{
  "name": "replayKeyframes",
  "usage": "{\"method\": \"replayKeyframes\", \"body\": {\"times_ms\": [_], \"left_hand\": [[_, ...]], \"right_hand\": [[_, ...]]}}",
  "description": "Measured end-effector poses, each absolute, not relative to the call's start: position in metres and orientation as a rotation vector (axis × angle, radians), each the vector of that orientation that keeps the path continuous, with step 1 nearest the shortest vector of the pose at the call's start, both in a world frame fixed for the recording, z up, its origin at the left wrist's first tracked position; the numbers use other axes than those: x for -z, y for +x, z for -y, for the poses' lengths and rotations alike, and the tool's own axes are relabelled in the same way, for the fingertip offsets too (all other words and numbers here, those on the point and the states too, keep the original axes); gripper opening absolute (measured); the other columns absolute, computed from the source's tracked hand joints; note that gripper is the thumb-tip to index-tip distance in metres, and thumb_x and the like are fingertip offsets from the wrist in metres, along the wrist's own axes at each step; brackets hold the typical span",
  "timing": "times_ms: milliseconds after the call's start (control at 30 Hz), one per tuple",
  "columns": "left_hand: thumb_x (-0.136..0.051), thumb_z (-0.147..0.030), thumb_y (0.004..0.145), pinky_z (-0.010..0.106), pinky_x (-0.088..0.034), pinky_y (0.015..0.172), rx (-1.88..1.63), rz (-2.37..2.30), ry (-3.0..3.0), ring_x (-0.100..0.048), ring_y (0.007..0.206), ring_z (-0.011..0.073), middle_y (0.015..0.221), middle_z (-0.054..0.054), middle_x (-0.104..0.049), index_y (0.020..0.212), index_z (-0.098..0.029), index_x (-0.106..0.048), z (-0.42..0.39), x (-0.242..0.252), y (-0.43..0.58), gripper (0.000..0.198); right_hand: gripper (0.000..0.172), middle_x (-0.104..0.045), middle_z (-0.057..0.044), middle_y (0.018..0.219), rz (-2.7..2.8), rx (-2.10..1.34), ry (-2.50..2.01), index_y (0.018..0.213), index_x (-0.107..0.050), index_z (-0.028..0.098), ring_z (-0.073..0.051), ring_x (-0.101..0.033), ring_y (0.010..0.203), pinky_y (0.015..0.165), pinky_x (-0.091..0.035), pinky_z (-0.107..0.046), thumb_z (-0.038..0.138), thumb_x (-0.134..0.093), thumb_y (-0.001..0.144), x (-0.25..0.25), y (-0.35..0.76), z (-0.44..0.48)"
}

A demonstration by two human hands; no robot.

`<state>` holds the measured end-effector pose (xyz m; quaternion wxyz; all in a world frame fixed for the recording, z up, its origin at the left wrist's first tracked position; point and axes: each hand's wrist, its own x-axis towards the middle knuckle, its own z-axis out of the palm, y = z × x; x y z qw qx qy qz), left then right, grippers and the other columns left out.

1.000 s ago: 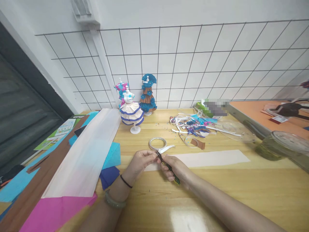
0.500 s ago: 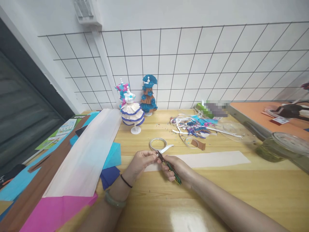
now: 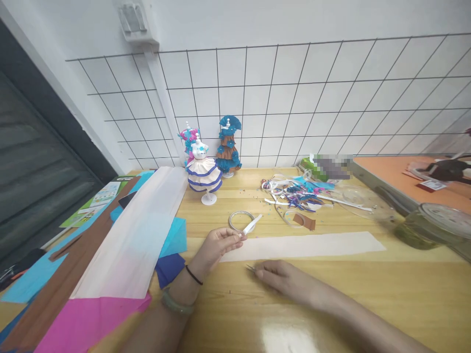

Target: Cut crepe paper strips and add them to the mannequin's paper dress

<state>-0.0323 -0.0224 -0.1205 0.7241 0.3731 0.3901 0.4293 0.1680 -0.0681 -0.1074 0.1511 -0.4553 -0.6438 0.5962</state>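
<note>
My left hand (image 3: 222, 245) is closed, pinching a short white strip of tape (image 3: 253, 224) that points up and to the right. Just behind it lies a tape roll (image 3: 242, 214) on its side. My right hand (image 3: 281, 277) rests low over the table, closed on scissors (image 3: 250, 268); only their tips show, the handles being hidden in the palm. A long pale paper strip (image 3: 312, 247) lies flat between the hands and runs off to the right, its left end partly behind my left hand.
At the back stand small mannequins: one in a white ruffled dress (image 3: 204, 175), one in teal and brown (image 3: 228, 147). Paper scraps (image 3: 301, 192) are heaped at the back right. Large crepe paper sheets (image 3: 136, 235) cover the left side. A wide tape roll (image 3: 423, 225) sits far right.
My right hand has moved down and right with the scissors, away from my left hand. The white strip now points more steeply upward in my left hand.
</note>
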Motion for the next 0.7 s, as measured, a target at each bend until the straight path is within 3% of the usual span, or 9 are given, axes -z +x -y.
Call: {"method": "replayKeyframes", "body": {"times_ms": [133,300,367,500,600,700], "left_hand": [[-0.079,-0.030,0.059,0.040,-0.042,0.092,-0.944,-0.897,0.834,-0.060,0.100,0.0260,0.095,0.012,-0.068,0.070,-0.012,-0.063,0.023,0.118,-0.032,0.027],[-0.079,-0.031,0.058,0.041,-0.043,0.092,-0.940,-0.897,0.829,-0.061,0.099,0.0263,0.098,0.013,-0.068,0.072,-0.012,-0.064,0.024,0.116,-0.031,0.028],[-0.078,-0.031,0.060,0.040,-0.043,0.092,-0.930,-0.889,0.841,-0.061,0.099,0.0260,0.097,0.013,-0.068,0.073,-0.012,-0.064,0.025,0.115,-0.032,0.027],[-0.076,-0.032,0.063,0.039,-0.043,0.091,-0.919,-0.873,0.879,-0.062,0.095,0.0232,0.097,0.012,-0.068,0.073,-0.012,-0.064,0.026,0.116,-0.032,0.025],[-0.077,-0.031,0.062,0.038,-0.044,0.090,-0.925,-0.872,0.889,-0.063,0.091,0.0214,0.098,0.011,-0.068,0.071,-0.012,-0.064,0.026,0.118,-0.032,0.024],[-0.077,-0.031,0.060,0.039,-0.044,0.089,-0.927,-0.882,0.872,-0.063,0.092,0.0230,0.096,0.012,-0.068,0.071,-0.012,-0.063,0.025,0.117,-0.031,0.026]], "right_hand": [[0.021,-0.059,-0.008,0.089,2.253,-0.980,-1.470,0.093,-0.061,0.020,-0.019,-0.056,0.074,0.068,-0.041,-0.030,0.030,-0.045,0.086,0.108,0.176,0.093],[0.023,-0.059,-0.011,0.090,2.374,-0.657,-1.352,0.086,-0.067,0.021,-0.025,-0.053,0.087,0.077,-0.040,-0.036,0.027,-0.045,0.087,0.098,0.173,0.088],[0.025,-0.060,-0.009,0.087,2.255,-0.722,-1.332,0.082,-0.067,0.020,-0.023,-0.053,0.085,0.076,-0.039,-0.034,0.031,-0.045,0.087,0.097,0.168,0.071],[0.031,-0.055,0.000,0.062,1.819,-1.200,-1.365,0.079,-0.064,0.016,-0.013,-0.046,0.055,0.051,-0.034,-0.024,0.043,-0.050,0.083,0.110,0.153,0.029],[0.024,-0.049,0.003,0.056,1.704,-1.194,-1.348,0.065,-0.056,0.016,-0.010,-0.041,0.052,0.048,-0.029,-0.022,0.038,-0.061,0.073,0.124,0.141,0.013],[0.022,-0.048,0.003,0.057,1.668,-1.155,-1.343,0.063,-0.052,0.016,-0.009,-0.041,0.053,0.049,-0.030,-0.021,0.034,-0.056,0.076,0.130,0.136,0.011]]}}
